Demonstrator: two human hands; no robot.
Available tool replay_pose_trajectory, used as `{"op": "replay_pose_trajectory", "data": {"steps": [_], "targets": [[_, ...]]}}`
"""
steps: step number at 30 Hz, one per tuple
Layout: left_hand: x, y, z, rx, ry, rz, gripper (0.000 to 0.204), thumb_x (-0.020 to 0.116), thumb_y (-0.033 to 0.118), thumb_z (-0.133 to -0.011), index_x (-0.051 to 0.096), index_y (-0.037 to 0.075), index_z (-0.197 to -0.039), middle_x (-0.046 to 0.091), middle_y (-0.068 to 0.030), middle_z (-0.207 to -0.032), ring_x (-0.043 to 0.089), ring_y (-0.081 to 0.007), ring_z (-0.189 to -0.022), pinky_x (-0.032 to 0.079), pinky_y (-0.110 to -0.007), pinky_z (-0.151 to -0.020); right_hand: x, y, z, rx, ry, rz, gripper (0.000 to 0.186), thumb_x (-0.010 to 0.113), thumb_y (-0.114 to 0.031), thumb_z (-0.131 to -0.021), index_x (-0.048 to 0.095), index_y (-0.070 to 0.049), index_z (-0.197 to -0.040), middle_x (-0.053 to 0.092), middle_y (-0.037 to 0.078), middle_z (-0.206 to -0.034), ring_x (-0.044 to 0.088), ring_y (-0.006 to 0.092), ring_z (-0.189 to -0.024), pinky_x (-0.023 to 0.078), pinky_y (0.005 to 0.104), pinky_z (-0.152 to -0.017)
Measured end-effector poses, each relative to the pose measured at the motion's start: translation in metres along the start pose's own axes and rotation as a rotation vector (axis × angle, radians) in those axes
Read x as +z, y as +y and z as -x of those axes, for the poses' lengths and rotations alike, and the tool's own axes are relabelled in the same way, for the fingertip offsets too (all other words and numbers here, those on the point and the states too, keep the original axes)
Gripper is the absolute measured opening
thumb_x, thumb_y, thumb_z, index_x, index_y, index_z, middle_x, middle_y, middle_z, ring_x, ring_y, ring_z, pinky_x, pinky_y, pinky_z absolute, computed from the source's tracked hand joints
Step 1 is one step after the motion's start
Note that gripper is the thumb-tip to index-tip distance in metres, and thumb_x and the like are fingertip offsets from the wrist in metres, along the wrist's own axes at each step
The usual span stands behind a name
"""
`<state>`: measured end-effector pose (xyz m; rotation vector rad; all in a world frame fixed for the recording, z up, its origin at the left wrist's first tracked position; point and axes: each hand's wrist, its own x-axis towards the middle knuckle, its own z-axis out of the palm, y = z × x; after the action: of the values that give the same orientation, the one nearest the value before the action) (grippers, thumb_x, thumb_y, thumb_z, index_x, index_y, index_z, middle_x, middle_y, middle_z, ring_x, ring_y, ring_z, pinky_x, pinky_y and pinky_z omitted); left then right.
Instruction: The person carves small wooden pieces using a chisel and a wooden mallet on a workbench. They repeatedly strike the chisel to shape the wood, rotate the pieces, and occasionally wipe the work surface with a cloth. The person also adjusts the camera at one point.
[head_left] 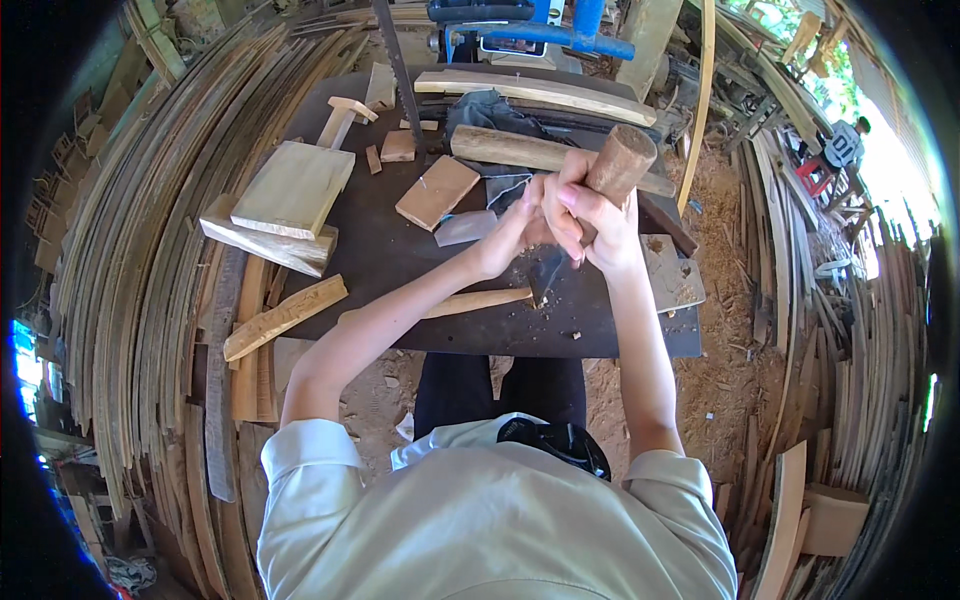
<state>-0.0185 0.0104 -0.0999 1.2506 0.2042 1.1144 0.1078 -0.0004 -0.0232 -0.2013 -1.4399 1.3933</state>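
My right hand (598, 215) is wrapped round a thick, round length of wood (622, 163), its flat sawn end tilted up and away. My left hand (522, 225) is pressed close against the right one, its fingers curled and partly hidden, so what it grips I cannot make out. Under both hands a dark metal piece (548, 272) shows on the dark tabletop (400, 250), with wood crumbs around it. A pale wooden handle (480, 302) runs from beside that metal toward my left forearm, which covers its other end.
Left on the table lie a square wooden board (295, 190), a curved wood piece (285, 318) and a brown block (438, 192). Long timber (535, 92) and a dark cloth (490, 115) lie farther back. Blue machinery (585, 35) stands beyond. Stacked planks line both sides; a person (845, 145) sits far right.
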Motion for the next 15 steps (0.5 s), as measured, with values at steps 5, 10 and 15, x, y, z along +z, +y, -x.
{"op": "replay_pose_trajectory", "data": {"steps": [5, 10, 15], "targets": [[-0.017, -0.016, 0.009, -0.364, -0.315, -0.070, 0.068, 0.024, 0.058, -0.094, 0.057, -0.002, -0.087, 0.057, -0.0106, -0.063, 0.063, -0.0235, -0.066, 0.048, -0.032, -0.063, -0.002, 0.003, -0.003, 0.020, -0.024, 0.008, 0.024, 0.053, -0.018, -0.083, 0.039, -0.008, -0.066, 0.040, 0.000, -0.044, 0.033, 0.0078, -0.030, 0.038, 0.0287, -0.075], [-0.015, -0.016, 0.000, -0.318, -0.298, 0.024, 0.051, 0.034, 0.045, -0.096, 0.060, 0.002, -0.096, 0.061, -0.0095, -0.074, 0.062, -0.0178, -0.073, 0.044, -0.026, -0.067, 0.003, 0.001, 0.000, -0.016, -0.056, 0.054, 0.022, 0.052, -0.017, -0.083, 0.040, -0.008, -0.067, 0.040, 0.000, -0.044, 0.034, 0.0084, -0.030, 0.036, 0.0304, -0.075], [-0.009, -0.001, 0.006, -0.318, -0.414, 0.088, 0.050, 0.040, 0.049, -0.094, 0.061, 0.005, -0.106, 0.059, -0.0042, -0.084, 0.054, -0.0102, -0.084, 0.039, -0.027, -0.080, -0.005, 0.000, 0.009, -0.044, -0.065, 0.047, 0.020, 0.052, -0.016, -0.084, 0.041, -0.008, -0.068, 0.042, 0.001, -0.045, 0.034, 0.0086, -0.031, 0.035, 0.0319, -0.075]]}}
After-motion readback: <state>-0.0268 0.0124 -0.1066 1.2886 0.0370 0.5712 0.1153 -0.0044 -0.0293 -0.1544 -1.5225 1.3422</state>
